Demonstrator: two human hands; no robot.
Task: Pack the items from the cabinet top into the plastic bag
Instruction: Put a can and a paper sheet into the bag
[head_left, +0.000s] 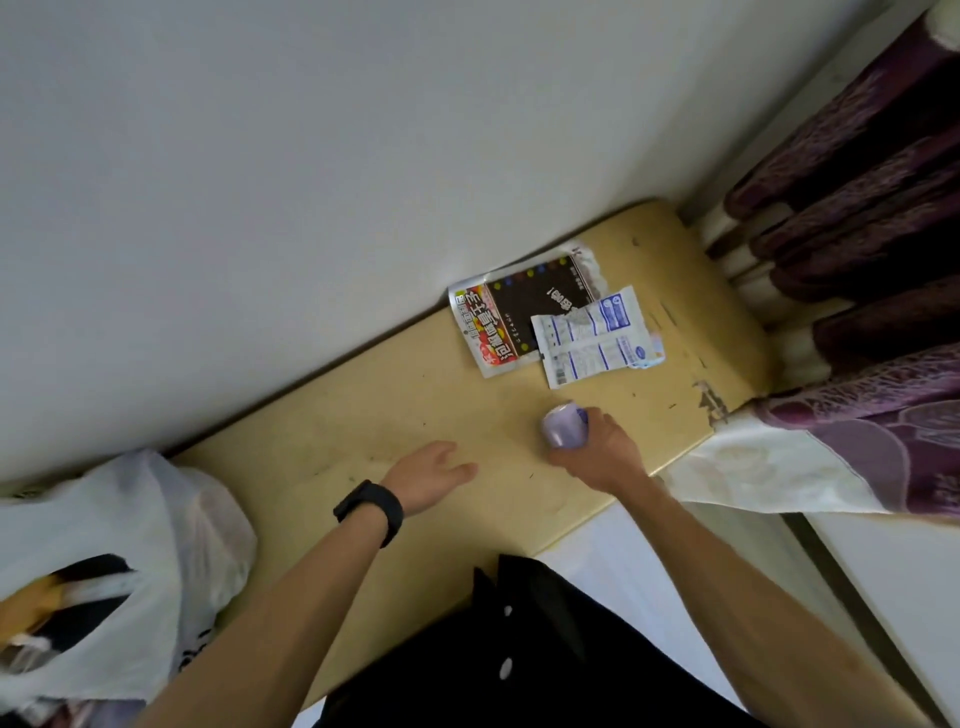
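Note:
A small pale purple jar (562, 425) stands on the yellow cabinet top (395, 410), and my right hand (602, 451) grips it from the near side. My left hand (434, 474), with a black watch on the wrist, rests flat on the cabinet top with relaxed fingers, holding nothing. Behind the jar, near the wall, lie a black and red snack packet (506, 319) and a white and blue sachet (597, 338) that overlaps it. The white plastic bag (130, 530) sits at the cabinet's left end, mouth open, with dark and yellow items inside.
A white wall runs along the cabinet's far edge. Purple patterned curtains (857, 260) hang at the right end, and their white hem (769, 467) drapes over the cabinet's corner. My dark clothing fills the lower middle of the view.

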